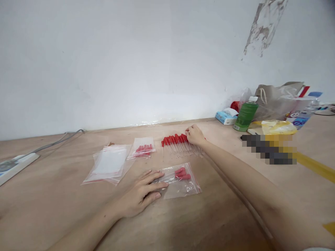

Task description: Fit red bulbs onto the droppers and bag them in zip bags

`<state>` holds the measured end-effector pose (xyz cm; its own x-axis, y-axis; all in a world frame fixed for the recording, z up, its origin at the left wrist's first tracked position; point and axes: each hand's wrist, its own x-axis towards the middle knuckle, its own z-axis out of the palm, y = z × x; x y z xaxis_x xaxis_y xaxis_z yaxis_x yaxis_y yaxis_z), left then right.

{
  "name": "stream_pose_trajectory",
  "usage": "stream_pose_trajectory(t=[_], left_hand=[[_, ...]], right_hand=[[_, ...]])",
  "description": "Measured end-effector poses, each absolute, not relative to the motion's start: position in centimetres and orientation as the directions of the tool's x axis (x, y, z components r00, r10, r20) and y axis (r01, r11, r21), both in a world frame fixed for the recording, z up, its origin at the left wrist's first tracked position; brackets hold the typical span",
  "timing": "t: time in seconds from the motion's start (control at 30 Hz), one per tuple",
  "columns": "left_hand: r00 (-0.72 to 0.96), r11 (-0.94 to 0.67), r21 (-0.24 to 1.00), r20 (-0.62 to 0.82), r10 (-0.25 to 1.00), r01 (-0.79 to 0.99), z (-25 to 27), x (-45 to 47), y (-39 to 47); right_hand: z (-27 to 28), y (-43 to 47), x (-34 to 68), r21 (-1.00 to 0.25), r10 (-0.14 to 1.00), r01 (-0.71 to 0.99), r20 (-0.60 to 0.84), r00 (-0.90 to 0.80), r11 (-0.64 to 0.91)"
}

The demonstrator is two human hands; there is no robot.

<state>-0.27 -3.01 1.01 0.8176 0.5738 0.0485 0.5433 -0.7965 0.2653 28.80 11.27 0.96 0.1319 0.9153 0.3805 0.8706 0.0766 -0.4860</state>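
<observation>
My left hand [143,190] lies flat, fingers spread, its fingertips pressing on the left part of a clear zip bag [170,191]. Inside the bag are several droppers [182,173] with red rubber bulbs and thin clear stems. Farther back, a row of similar droppers [174,140] lies side by side, bulbs toward the wall. Over the right end of that row, my right hand [195,135] has its fingers pinched together at a dropper's bulb; the fingers partly hide the grip. Left of the row rests a filled zip bag [144,145] with red bulbs showing.
A stack of flat zip bags [111,162] lies to the left. At far left is a power strip [19,167] with a grey cable. Along the right stand a tissue pack [225,118], a green bottle [245,114] and bags [272,104]. The wall [117,69] bounds the table behind.
</observation>
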Motion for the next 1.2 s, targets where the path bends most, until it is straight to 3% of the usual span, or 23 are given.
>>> stream_pose_trajectory(t=[0.27,0.3,0.37,0.53,0.73,0.9,1.0,1.1,1.2], left_hand=[[0.809,-0.781,0.298,0.048,0.586,0.549,1.0,-0.4,-2.9],[0.81,-0.782,0.297,0.047,0.585,0.548,1.0,-0.3,-2.9],[0.811,-0.785,0.296,0.054,0.582,0.544,1.0,-0.3,-2.8],[0.811,-0.789,0.295,0.072,0.58,0.538,0.7,-0.3,-2.7],[0.8,-0.779,0.295,0.073,0.596,0.553,0.4,-0.3,-2.7],[0.806,-0.796,0.261,0.096,0.584,0.546,0.4,-0.3,-2.7],[0.801,-0.792,0.248,0.092,0.592,0.557,0.5,-0.1,-2.8],[0.794,-0.783,0.251,0.081,0.602,0.569,0.5,0.0,-2.8],[0.789,-0.777,0.266,0.084,0.609,0.571,0.5,0.1,-2.8]], right_hand=[[3.6,6.5,31.9,-0.784,0.902,0.612,0.331,0.276,0.1],[3.4,5.1,32.3,-0.887,0.883,0.44,0.313,0.349,0.141],[2.5,2.1,33.0,-0.973,0.901,0.134,0.226,0.371,0.189],[-0.7,-2.8,32.7,-0.961,0.932,-0.242,0.036,0.362,0.131],[-1.3,-4.1,30.8,-0.922,0.964,-0.383,-0.053,0.26,0.052],[-1.6,-4.8,30.1,-0.937,0.982,-0.342,-0.122,0.144,-0.067],[-1.8,-4.9,30.5,-0.999,0.998,-0.011,0.035,0.055,0.036],[-1.7,-5.0,31.0,-0.924,0.984,0.339,0.156,-0.09,0.178],[-1.8,-5.0,30.7,-0.884,0.98,0.431,0.124,-0.157,0.181]])
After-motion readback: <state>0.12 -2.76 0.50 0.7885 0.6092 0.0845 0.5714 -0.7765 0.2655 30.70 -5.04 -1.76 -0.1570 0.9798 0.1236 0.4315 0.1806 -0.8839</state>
